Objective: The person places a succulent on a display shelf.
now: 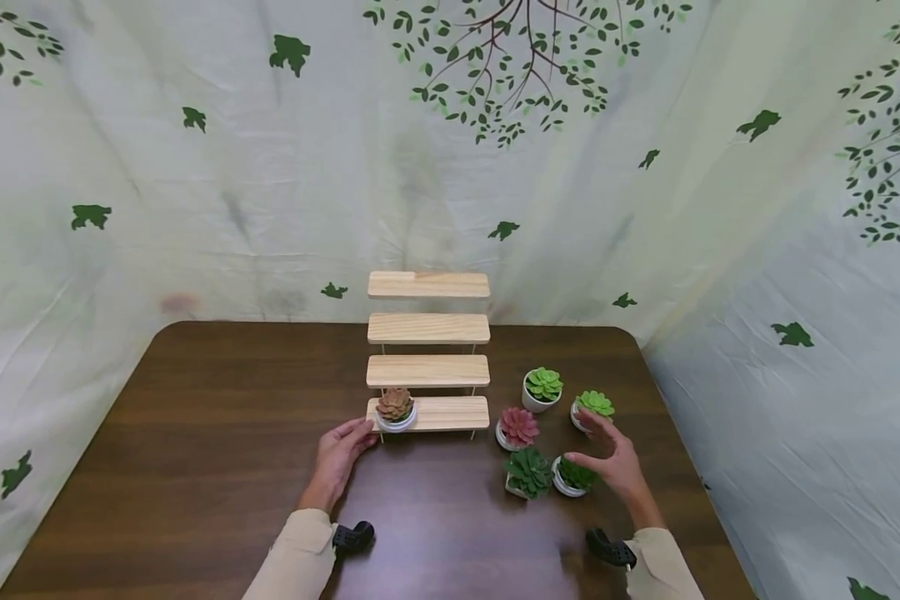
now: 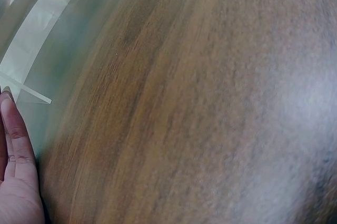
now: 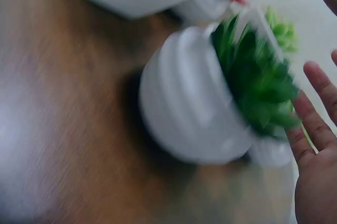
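Note:
A wooden four-step display stand [image 1: 450, 413] holds a brown succulent in a white pot [image 1: 395, 408] at the left of its lowest step. My left hand [image 1: 339, 458] is beside that step's left end, fingertips at its edge; in the left wrist view its fingers [image 2: 17, 134] look fairly straight. Over on the right, my right hand [image 1: 617, 462] hovers with thumb and fingers spread, above and beside a dark green succulent in a round white pot [image 3: 195, 97] and near a light green succulent [image 1: 594, 403]. It holds nothing.
Left of the right hand are a red succulent [image 1: 517, 427], a dark green one in an angular pot [image 1: 528, 473] and a bright green one [image 1: 543, 385]. The brown table [image 1: 217, 433] meets a leaf-printed cloth [image 1: 217, 192] behind and at the right.

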